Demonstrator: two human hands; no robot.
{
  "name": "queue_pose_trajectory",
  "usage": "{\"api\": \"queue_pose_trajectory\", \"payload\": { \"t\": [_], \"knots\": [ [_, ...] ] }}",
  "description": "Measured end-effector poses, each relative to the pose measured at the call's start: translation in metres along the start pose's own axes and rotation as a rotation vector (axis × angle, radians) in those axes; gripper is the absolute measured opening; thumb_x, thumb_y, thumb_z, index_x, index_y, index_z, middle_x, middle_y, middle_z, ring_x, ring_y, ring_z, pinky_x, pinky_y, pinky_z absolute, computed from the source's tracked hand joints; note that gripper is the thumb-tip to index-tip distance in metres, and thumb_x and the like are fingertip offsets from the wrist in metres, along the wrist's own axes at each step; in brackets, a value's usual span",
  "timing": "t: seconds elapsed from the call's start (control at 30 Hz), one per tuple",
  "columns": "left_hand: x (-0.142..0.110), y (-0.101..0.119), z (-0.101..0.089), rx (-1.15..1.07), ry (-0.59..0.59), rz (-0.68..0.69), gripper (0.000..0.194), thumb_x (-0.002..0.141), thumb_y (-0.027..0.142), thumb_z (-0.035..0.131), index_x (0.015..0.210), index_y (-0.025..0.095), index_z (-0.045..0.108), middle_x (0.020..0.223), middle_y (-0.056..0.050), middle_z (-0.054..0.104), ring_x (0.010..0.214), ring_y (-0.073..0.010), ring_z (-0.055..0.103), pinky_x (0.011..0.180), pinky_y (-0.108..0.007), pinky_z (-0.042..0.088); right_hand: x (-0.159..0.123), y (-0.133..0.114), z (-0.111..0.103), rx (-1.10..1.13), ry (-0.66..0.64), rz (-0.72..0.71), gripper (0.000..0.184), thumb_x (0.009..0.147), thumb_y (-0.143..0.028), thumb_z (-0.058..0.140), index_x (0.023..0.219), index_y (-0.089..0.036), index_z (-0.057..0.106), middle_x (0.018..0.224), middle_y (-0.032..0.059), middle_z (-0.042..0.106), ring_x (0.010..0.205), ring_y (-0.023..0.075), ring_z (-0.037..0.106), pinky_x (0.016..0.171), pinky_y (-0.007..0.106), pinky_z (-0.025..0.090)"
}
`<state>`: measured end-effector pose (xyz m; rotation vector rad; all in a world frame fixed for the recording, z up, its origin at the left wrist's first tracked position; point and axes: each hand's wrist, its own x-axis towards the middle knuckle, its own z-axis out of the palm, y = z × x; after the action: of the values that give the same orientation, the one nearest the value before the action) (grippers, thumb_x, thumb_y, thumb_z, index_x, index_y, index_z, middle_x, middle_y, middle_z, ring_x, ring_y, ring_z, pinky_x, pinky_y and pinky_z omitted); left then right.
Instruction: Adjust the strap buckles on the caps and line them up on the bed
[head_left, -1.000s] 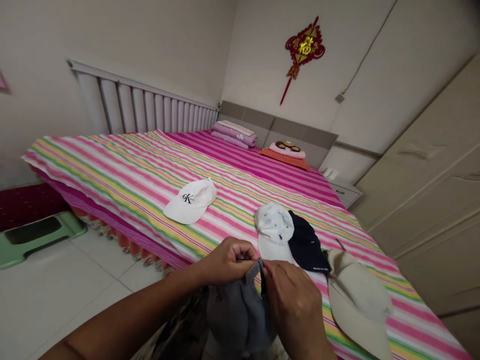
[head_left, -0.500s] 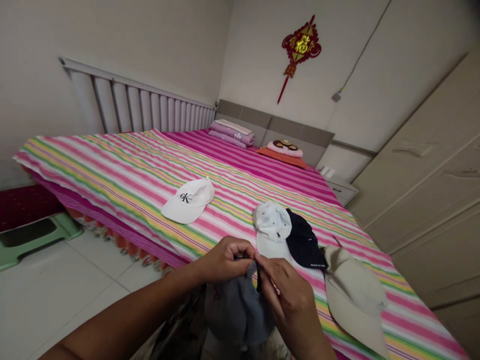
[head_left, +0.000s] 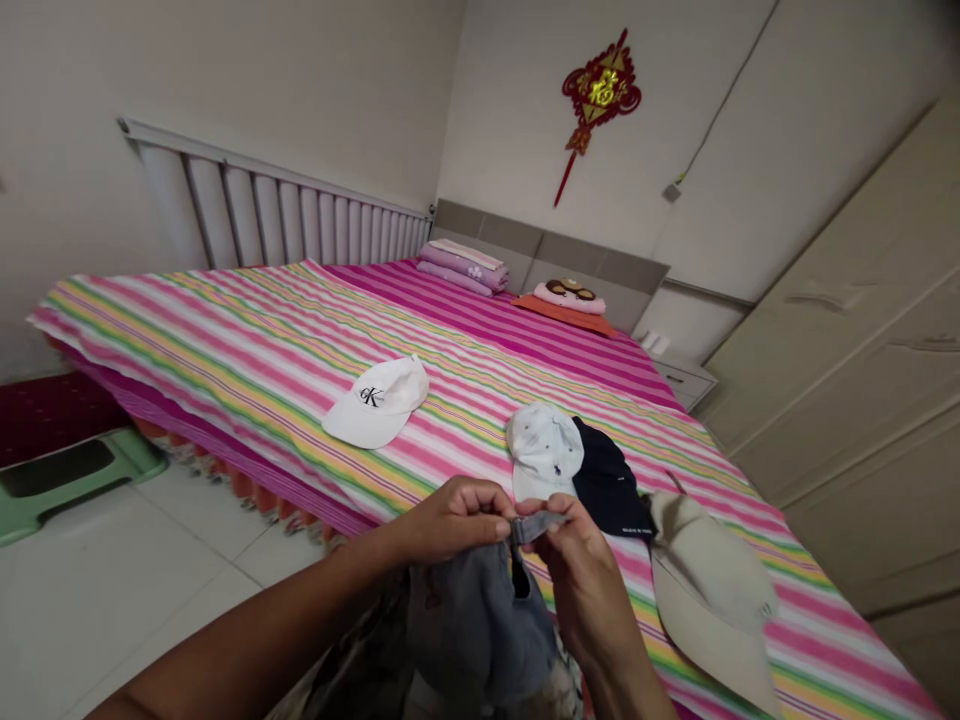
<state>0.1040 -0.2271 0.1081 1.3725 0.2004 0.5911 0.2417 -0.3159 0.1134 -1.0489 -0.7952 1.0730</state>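
Note:
A grey-blue baseball cap [head_left: 480, 620] hangs below my hands, its back opening and strap upward. My left hand [head_left: 461, 520] pinches the cap's rim beside the strap buckle. Between the thumb and fingers of my right hand [head_left: 585, 555] is the free end of the strap [head_left: 540, 524], stretched out to the right of the buckle. Just beyond my hands, a white cap with a small dark logo [head_left: 547, 445] lies against a navy cap [head_left: 609, 480]. A beige cap [head_left: 712, 580] rests to the right, and a white cap with black letters [head_left: 379, 400] lies farther left.
The caps lie on a bed with a striped sheet [head_left: 247, 350]. Folded bedding [head_left: 463, 268] and a pink pillow [head_left: 566, 295] are by the headboard [head_left: 555, 250]. A green stool [head_left: 82, 475] stands at the left, a wardrobe [head_left: 847, 380] at the right.
My right hand has shifted right and turned, drawing the strap end out from the buckle, so it now shows between my hands. The left hand stays at the cap's rim.

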Motion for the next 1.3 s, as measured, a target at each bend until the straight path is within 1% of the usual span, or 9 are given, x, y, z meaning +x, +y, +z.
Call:
{"api": "queue_pose_trajectory", "payload": {
  "t": [0.07, 0.2, 0.4, 0.57, 0.77, 0.93, 1.1, 1.2, 1.3],
  "knots": [
    [0.000, 0.001, -0.001, -0.069, 0.005, -0.043, 0.026, 0.067, 0.036, 0.065, 0.071, 0.012, 0.058, 0.064, 0.000, 0.056, 0.055, -0.0070, 0.046, 0.053, -0.019, 0.033, 0.000, 0.000, -0.004, -0.133, -0.033, -0.020, 0.025, 0.072, -0.034, 0.062, 0.092, -0.022, 0.053, 0.086, 0.0010, 0.062, 0.078, 0.0140, 0.055, 0.068, 0.024, 0.041],
    [-0.001, -0.002, -0.006, -0.167, 0.055, -0.062, 0.027, 0.063, 0.034, 0.069, 0.070, 0.011, 0.057, 0.062, 0.000, 0.057, 0.053, -0.0070, 0.048, 0.051, -0.018, 0.034, 0.000, 0.004, -0.010, -0.234, -0.142, 0.059, 0.024, 0.072, -0.037, 0.062, 0.064, -0.017, 0.054, 0.053, -0.0028, 0.051, 0.051, 0.0095, 0.043, 0.051, 0.022, 0.033],
    [-0.002, -0.003, -0.018, -0.356, 0.200, 0.096, 0.024, 0.065, 0.032, 0.068, 0.069, 0.011, 0.055, 0.059, -0.002, 0.058, 0.047, -0.0070, 0.048, 0.045, -0.017, 0.036, 0.020, 0.010, -0.022, 0.193, 0.076, 0.060, 0.028, 0.065, -0.038, 0.067, 0.061, -0.019, 0.047, 0.047, -0.0076, 0.039, 0.043, 0.0082, 0.038, 0.045, 0.022, 0.034],
    [0.002, 0.001, -0.030, -0.398, 0.351, 0.136, 0.022, 0.066, 0.028, 0.067, 0.070, 0.011, 0.054, 0.063, -0.003, 0.060, 0.049, -0.0077, 0.051, 0.047, -0.018, 0.041, 0.028, 0.017, -0.027, 0.209, 0.172, 0.130, 0.030, 0.062, -0.044, 0.068, 0.069, -0.019, 0.054, 0.062, -0.0022, 0.058, 0.054, 0.0116, 0.053, 0.044, 0.021, 0.038],
    [0.001, -0.005, -0.046, -0.406, 0.427, 0.080, 0.022, 0.067, 0.029, 0.066, 0.072, 0.013, 0.051, 0.060, 0.000, 0.057, 0.044, -0.0071, 0.049, 0.043, -0.017, 0.040, 0.013, 0.033, -0.016, 0.083, -0.357, 0.425, 0.031, 0.052, -0.032, 0.077, 0.071, -0.016, 0.058, 0.057, -0.0028, 0.057, 0.052, 0.0114, 0.052, 0.053, 0.023, 0.039],
    [-0.012, -0.023, -0.068, -0.401, 0.288, -0.069, 0.023, 0.070, 0.032, 0.063, 0.077, 0.011, 0.058, 0.066, -0.003, 0.061, 0.053, -0.0087, 0.054, 0.052, -0.018, 0.041, 0.016, 0.030, -0.002, 0.283, -0.379, 0.289, 0.026, 0.055, -0.033, 0.071, 0.057, -0.018, 0.049, 0.060, -0.0023, 0.053, 0.056, 0.0128, 0.052, 0.053, 0.023, 0.040],
    [-0.059, -0.059, -0.086, -0.431, -0.036, -0.258, 0.051, 0.054, 0.048, 0.071, 0.088, 0.010, 0.064, 0.083, -0.009, 0.066, 0.086, -0.0225, 0.059, 0.083, -0.033, 0.041, 0.030, 0.031, 0.008, 0.561, -0.113, 0.313, 0.016, 0.056, -0.027, 0.070, 0.063, -0.022, 0.057, 0.057, -0.0048, 0.059, 0.057, 0.0125, 0.057, 0.060, 0.025, 0.045],
    [-0.095, -0.091, -0.085, -0.321, -0.089, -0.390, 0.048, 0.048, 0.034, 0.077, 0.091, 0.016, 0.066, 0.084, -0.004, 0.068, 0.085, -0.0219, 0.061, 0.082, -0.031, 0.042, 0.038, 0.040, 0.008, 0.526, -0.005, 0.325, 0.016, 0.056, -0.028, 0.069, 0.070, -0.024, 0.062, 0.068, -0.0033, 0.067, 0.067, 0.0172, 0.063, 0.070, 0.032, 0.048],
    [-0.112, -0.113, -0.085, -0.307, 0.061, -0.330, 0.037, 0.056, 0.023, 0.074, 0.091, 0.019, 0.066, 0.084, -0.003, 0.068, 0.082, -0.0213, 0.062, 0.076, -0.030, 0.045, 0.056, 0.041, 0.012, 0.465, -0.020, 0.346, 0.013, 0.060, -0.031, 0.066, 0.070, -0.023, 0.065, 0.069, -0.0013, 0.069, 0.073, 0.0200, 0.064, 0.076, 0.037, 0.047]
  ]
}}
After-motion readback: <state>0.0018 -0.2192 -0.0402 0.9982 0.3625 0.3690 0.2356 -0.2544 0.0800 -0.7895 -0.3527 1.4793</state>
